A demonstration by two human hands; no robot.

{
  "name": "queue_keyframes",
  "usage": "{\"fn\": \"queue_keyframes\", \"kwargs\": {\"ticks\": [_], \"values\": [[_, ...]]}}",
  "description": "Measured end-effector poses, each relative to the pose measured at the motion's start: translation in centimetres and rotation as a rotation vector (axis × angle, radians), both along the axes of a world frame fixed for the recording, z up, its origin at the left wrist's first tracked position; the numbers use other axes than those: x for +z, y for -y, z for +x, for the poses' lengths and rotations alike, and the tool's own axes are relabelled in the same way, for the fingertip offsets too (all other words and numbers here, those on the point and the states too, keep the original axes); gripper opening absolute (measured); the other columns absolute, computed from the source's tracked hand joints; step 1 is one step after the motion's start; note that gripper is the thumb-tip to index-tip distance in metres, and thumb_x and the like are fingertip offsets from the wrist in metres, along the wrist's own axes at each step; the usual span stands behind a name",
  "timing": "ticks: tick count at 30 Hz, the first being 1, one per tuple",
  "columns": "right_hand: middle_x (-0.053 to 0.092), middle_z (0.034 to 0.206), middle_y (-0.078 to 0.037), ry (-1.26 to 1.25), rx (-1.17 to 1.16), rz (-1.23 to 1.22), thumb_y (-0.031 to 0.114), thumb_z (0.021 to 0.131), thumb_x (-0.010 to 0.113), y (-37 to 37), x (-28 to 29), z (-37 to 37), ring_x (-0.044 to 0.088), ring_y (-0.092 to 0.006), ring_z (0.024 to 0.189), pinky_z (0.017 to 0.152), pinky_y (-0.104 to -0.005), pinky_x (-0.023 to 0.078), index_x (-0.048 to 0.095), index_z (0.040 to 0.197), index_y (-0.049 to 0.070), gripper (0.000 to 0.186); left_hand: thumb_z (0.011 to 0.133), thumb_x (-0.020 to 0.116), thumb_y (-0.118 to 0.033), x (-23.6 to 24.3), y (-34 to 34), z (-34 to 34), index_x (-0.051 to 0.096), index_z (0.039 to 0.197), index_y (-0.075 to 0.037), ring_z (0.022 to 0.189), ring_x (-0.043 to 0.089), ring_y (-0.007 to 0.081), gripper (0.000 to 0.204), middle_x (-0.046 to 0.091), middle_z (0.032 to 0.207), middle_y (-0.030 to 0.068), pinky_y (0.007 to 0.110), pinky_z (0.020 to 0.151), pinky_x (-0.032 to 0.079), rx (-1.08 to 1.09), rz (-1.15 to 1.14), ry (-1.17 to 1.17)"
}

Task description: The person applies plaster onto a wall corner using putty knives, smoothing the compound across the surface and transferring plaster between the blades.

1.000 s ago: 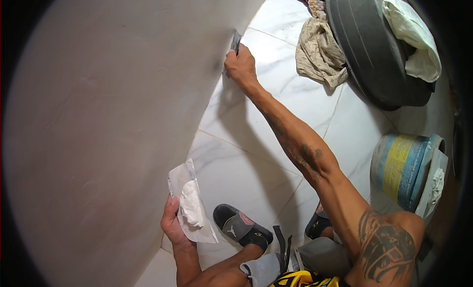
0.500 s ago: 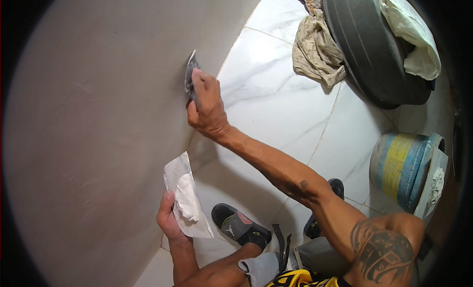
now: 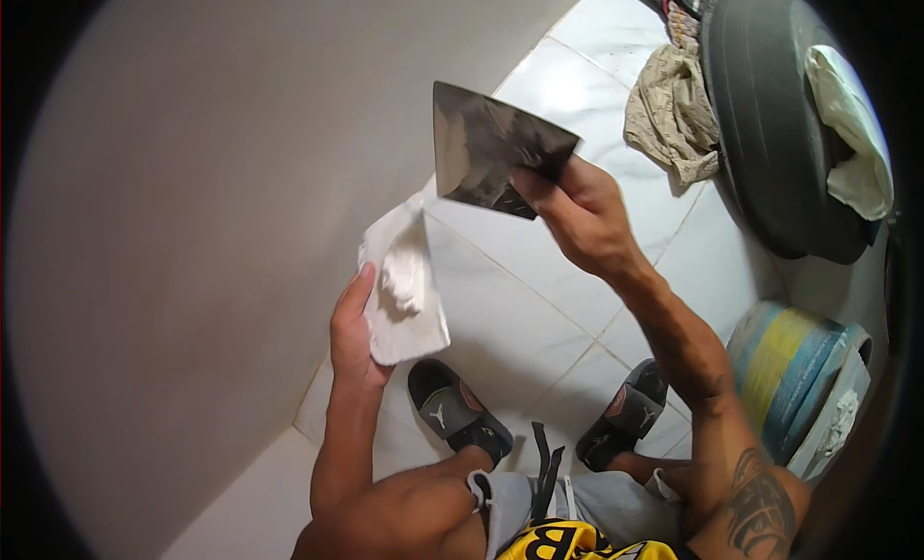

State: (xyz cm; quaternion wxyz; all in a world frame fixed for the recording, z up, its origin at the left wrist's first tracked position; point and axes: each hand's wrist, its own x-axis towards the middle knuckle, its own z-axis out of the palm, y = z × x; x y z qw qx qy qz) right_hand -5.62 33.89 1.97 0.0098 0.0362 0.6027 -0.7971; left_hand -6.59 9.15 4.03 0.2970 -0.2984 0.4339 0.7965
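My left hand (image 3: 354, 318) grips a flat white board (image 3: 423, 335) by its left edge, thumb on top. A mound of white putty (image 3: 404, 276) lies on the board's upper face. My right hand (image 3: 589, 218) is closed on a thin metal putty knife (image 3: 476, 151), its broad dark blade facing up with grey smears on it. The blade hangs just beyond the board's far end, above the floor and away from the wall. Whether its near corner touches the board I cannot tell. The fingers under the blade are hidden.
A smooth grey wall (image 3: 212, 223) fills the left side. White marbled tiles (image 3: 510, 271) cover the floor, with my sandalled feet on them. At right stand a large black tub (image 3: 770, 127) with a white cloth, a patterned beige cloth (image 3: 671, 113), and a blue-yellow bucket (image 3: 784, 368) bearing a putty-smeared board (image 3: 835, 420).
My right hand has drawn the putty knife off the wall, to the right and turned its blade flat. My left hand has raised the board farther forward and slightly right.
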Motion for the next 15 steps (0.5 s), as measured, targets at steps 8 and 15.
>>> {"fn": "queue_keyframes", "kwargs": {"ticks": [8, 15], "values": [[0.054, 0.133, -0.013, -0.944, 0.37, 0.755, 0.01, 0.086, 0.058, 1.0, 3.9, 2.4, 0.054, -0.0269, 0.121, 0.107, -0.049, 0.038, 0.052, 0.129, 0.01, 0.043, 0.101, 0.04, -0.03, 0.7, -2.0, 0.8, 0.054, 0.12, 0.0, 0.091, 0.065, 0.0195, 0.039, 0.064, 0.103, 0.0116, 0.032, 0.081, 0.054, -0.11, 0.219, 0.005], [0.05, 0.138, -0.012, -0.954, 0.483, 0.944, 0.013, 0.088, 0.055, -2.0, 2.2, 3.4, 0.05, -0.0271, 0.126, 0.11, -0.0463, 0.037, 0.049, 0.132, 0.012, 0.045, 0.099, 0.043, -0.025, 0.2, -1.4, -0.3, 0.05, 0.127, 0.005, 0.101, 0.064, 0.0258, 0.042, 0.062, 0.117, 0.0171, 0.038, 0.09, 0.051, -0.142, 0.268, 0.05]]}}
